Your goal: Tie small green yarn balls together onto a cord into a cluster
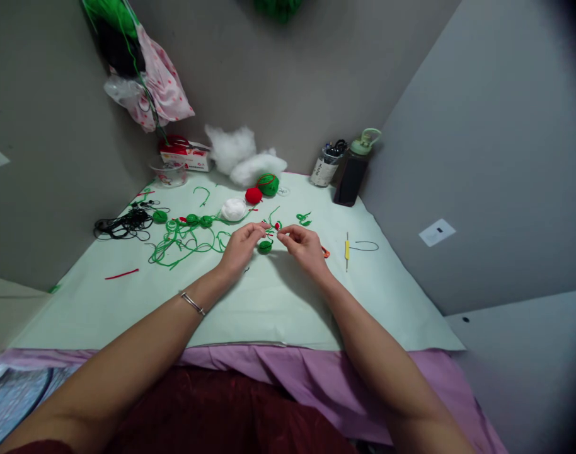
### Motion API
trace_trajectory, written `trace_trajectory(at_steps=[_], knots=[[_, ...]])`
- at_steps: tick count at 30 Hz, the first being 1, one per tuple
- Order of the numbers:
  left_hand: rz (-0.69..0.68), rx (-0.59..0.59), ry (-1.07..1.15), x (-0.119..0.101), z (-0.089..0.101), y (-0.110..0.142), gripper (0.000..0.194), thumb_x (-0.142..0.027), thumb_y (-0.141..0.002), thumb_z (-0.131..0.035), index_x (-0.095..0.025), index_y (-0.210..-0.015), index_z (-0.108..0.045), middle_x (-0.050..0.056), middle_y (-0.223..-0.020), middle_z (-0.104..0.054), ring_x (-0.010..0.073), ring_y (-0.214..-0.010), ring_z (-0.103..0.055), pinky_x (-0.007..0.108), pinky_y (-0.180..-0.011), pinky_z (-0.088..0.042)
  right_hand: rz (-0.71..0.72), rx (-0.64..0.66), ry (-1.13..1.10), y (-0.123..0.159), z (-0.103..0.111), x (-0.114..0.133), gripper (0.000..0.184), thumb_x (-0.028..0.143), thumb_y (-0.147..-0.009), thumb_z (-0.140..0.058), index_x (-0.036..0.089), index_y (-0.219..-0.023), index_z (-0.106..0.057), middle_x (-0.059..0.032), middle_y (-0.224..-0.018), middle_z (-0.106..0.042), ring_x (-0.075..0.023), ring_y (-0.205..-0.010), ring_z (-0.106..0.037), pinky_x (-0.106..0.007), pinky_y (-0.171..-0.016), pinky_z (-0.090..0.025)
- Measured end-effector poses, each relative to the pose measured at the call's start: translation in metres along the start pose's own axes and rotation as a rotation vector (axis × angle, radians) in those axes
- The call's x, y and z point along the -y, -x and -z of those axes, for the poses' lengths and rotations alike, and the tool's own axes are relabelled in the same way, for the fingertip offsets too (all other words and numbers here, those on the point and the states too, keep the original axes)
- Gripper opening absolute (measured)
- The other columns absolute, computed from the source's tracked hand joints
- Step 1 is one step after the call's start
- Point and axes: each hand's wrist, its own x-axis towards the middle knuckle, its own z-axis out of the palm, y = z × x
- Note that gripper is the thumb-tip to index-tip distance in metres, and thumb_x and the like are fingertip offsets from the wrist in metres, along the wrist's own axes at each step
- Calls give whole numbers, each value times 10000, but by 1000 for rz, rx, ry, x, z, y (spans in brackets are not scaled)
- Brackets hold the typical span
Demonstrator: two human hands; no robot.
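Over the middle of the table my left hand point(244, 247) and my right hand point(303, 244) face each other, both with thumb and fingers pinched. Between the fingertips shows a small red-and-green yarn piece point(277, 226) with loose green strands, right at my right fingertips. What my left fingers pinch is too small to make out. A little green crocheted ball point(265, 246) hangs or lies just below the fingers; I cannot tell which. An orange item point(325, 251) is partly hidden behind my right hand.
Tangled green yarn point(174, 249) and black cord point(127, 224) lie left. Behind are a white yarn ball point(234, 209), a red ball point(253, 195), a green ball point(268, 184) and white stuffing point(243, 154). Rightward lie a yellow-handled crochet hook point(347, 250) and a bottle point(354, 170).
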Motion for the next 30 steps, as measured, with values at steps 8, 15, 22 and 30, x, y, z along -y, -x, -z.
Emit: trace_trajectory(at_steps=[8, 15, 22, 30], knots=[[-59, -25, 13, -2, 2, 1, 196, -370, -883, -599, -216, -762, -595, 72, -1224, -713, 248, -1216, -606, 400, -1118, -401, 8, -45, -1, 1, 3, 2, 248, 436, -847, -645, 196, -808, -691, 44, -551, -408, -123, -536, -351, -283, -541, -271], [-94, -4, -135, 3, 2, -2, 210, -426, -884, -624, -229, -812, -621, 69, -1145, -696, 249, -1205, -606, 403, -1134, -387, 155, -37, 153, 11, -3, 13, 202, 388, -892, -624, 210, -855, -712, 26, -593, -484, -133, -565, -401, -288, -593, -309], [-135, 29, -142, 0, 3, 1, 203, -378, -904, -594, -219, -783, -627, 84, -1243, -701, 263, -1238, -593, 436, -1152, -369, 75, -45, 152, 6, 0, 9, 204, 377, -872, -620, 198, -812, -696, 33, -574, -456, -130, -562, -383, -287, -587, -297], [27, 190, 128, 7, -3, 1, 326, -498, -957, -539, -180, -967, -611, 76, -965, -731, 155, -778, -643, 312, -784, -511, 59, -3, -60, 4, 1, 12, 230, 404, -822, -690, 178, -799, -719, 48, -550, -449, -103, -536, -347, -273, -535, -254]])
